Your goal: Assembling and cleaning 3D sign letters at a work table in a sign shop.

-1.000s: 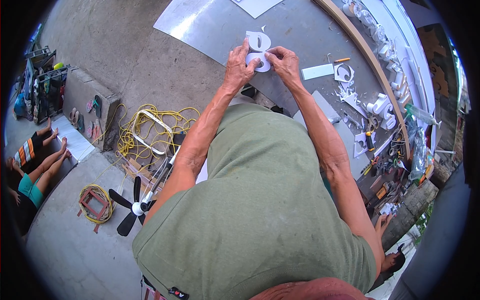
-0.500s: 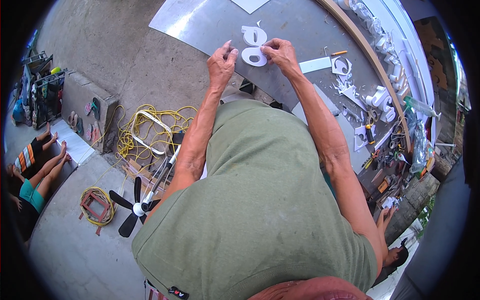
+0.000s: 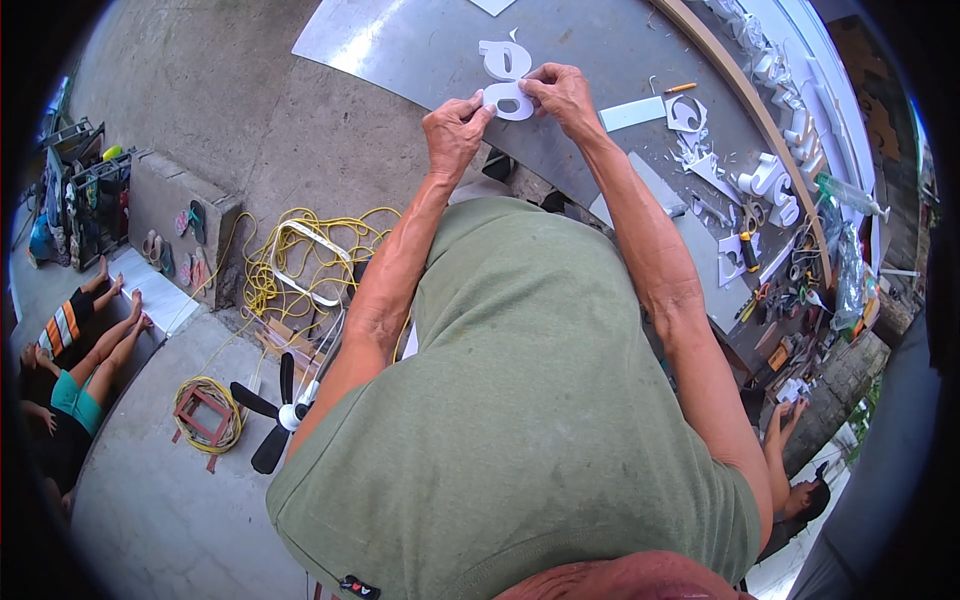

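Over the grey metal tabletop (image 3: 590, 50), a flat white piece shaped like a rounded letter with a hole, the letter cutout (image 3: 508, 90), is held between both my hands. My left hand (image 3: 455, 132) pinches its left edge between thumb and fingers. On its upper right edge, my right hand (image 3: 562, 98) has a pinch grip too. Just beyond lies a thicker white raised letter (image 3: 494, 69), close to the cutout's far edge; whether the two touch I cannot tell. A white strip (image 3: 632, 114) and an orange pencil (image 3: 681, 88) lie right of my right hand.
White offcuts (image 3: 712, 178), raised letters (image 3: 768, 178), scissors (image 3: 752, 216) and hand tools crowd the table's right side, inside a curved wooden edging (image 3: 745, 100). Left on the floor are tangled yellow cord (image 3: 262, 265) and a black-bladed fan (image 3: 288, 418). People sit at far left and lower right.
My left hand has moved right and closed on the cutout's left edge; before, it was apart with fingers raised. The cutout has shifted slightly away from me, still in my right hand.
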{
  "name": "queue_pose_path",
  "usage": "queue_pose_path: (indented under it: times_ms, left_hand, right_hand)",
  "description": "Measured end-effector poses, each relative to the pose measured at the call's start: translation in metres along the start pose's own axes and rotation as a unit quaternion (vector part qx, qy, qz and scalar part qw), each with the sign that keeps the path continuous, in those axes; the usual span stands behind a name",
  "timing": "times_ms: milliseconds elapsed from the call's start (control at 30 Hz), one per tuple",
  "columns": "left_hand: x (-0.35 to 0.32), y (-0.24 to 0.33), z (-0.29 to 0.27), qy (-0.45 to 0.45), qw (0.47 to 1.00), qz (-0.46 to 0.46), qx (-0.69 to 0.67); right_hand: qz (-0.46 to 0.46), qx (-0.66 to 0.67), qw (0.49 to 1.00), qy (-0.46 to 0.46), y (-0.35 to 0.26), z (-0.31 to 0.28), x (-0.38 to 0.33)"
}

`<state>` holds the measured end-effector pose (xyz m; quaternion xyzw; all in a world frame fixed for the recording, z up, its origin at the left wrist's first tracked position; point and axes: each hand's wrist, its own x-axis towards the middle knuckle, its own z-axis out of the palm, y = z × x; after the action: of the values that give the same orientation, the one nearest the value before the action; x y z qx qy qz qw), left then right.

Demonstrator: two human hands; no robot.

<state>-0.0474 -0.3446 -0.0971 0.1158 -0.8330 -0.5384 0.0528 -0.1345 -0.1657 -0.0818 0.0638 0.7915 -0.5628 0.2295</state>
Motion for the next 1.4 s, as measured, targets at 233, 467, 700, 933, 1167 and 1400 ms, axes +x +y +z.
queue_pose_path:
  times_ms: [233, 467, 700, 933, 1167, 1400]
  left_hand:
    - [-0.003, -0.005, 0.011, 0.011, 0.996, -0.061, -0.067]
    - [0.005, -0.001, 0.008, -0.049, 0.988, -0.122, -0.083]
    - [0.004, -0.012, 0.005, -0.054, 0.987, -0.103, -0.112]
    - [0.001, -0.014, 0.002, -0.060, 0.974, -0.123, -0.178]
    - [0.001, -0.015, -0.006, -0.077, 0.969, -0.133, -0.192]
    - [0.001, 0.081, -0.020, -0.039, 0.975, -0.111, -0.187]
  right_hand:
    - [-0.009, -0.028, 1.000, -0.004, 0.002, -0.004, 0.002]
    - [0.055, 0.094, 0.994, 0.020, 0.001, 0.003, -0.002]
    - [0.095, 0.094, 0.991, 0.011, -0.002, 0.007, 0.011]
    - [0.082, 0.082, 0.993, 0.000, -0.001, 0.005, 0.024]
    - [0.006, 0.114, 0.993, -0.015, -0.009, 0.007, 0.017]
    - [-0.361, -0.208, 0.891, 0.178, -0.057, -0.004, -0.043]
